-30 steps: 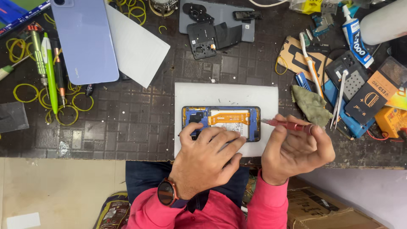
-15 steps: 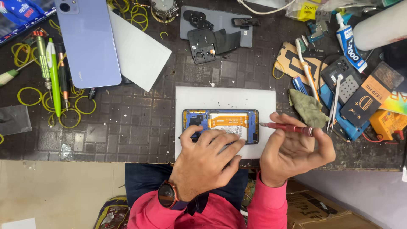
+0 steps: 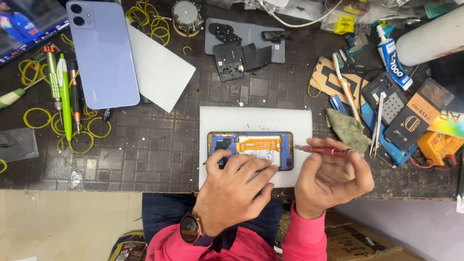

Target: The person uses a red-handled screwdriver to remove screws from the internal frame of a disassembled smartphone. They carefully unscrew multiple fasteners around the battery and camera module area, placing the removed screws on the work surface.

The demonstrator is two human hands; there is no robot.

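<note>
Pressing down with our left hand [image 3: 237,186], we pinned the opened blue smartphone with its orange flex cable [image 3: 251,149] flat against the white rectangular mat [image 3: 256,118], fingers spread over its near edge, seemingly so it could not slide. Our right hand [image 3: 331,181] was closed around a slim red metal screwdriver [image 3: 325,151], held almost level, its tip just at the phone's right end. Just beyond that hand lay a crumpled olive cloth [image 3: 349,129] and a pair of steel tweezers [image 3: 378,121], near enough to grab. Farther back sat a dark grey back cover with loose black inner frames [image 3: 246,46]. Far left rested a lilac phone back panel [image 3: 104,53] beside green-handled screwdrivers [image 3: 63,92] and scattered yellow rubber bands [image 3: 36,118].
</note>
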